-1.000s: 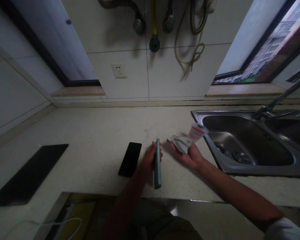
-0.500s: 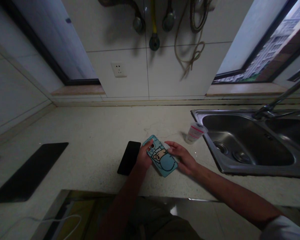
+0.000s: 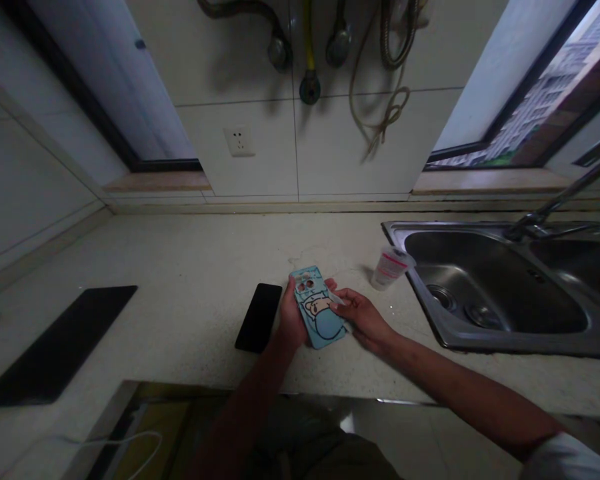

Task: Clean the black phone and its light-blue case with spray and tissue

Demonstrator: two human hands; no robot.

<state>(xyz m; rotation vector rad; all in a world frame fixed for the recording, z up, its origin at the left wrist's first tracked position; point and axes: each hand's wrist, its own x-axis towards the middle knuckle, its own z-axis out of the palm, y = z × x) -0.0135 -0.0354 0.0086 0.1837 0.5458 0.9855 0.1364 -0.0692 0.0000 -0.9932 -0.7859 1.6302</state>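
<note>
A light-blue phone case [image 3: 324, 320] with a cartoon figure lies across my left hand [image 3: 291, 313], its patterned back facing up. Skin tone shows through the round camera holes at its top. My left fingers wrap behind it, and some fingertips come out past its right edge. At that same edge, my right hand [image 3: 367, 319] pinches a small white piece, like a wipe or tissue [image 3: 337, 299], against the case. Most of the white piece is hidden by the fingers. Just left of my left hand, a black phone [image 3: 259, 317] lies flat on the counter.
A clear plastic cup [image 3: 390, 268] with red print stands tilted-looking beside the steel sink [image 3: 430, 320]. A black flat panel [image 3: 63, 343] lies on the counter [image 3: 190, 267] at the left. A white cable [image 3: 145, 437] hangs near the front edge. Pipes and a wall socket [image 3: 239, 141] are behind.
The phone case has turned more upright in my left hand, whose thumb has moved from over its top to its left side. My right hand has shifted left onto the case's right edge.
</note>
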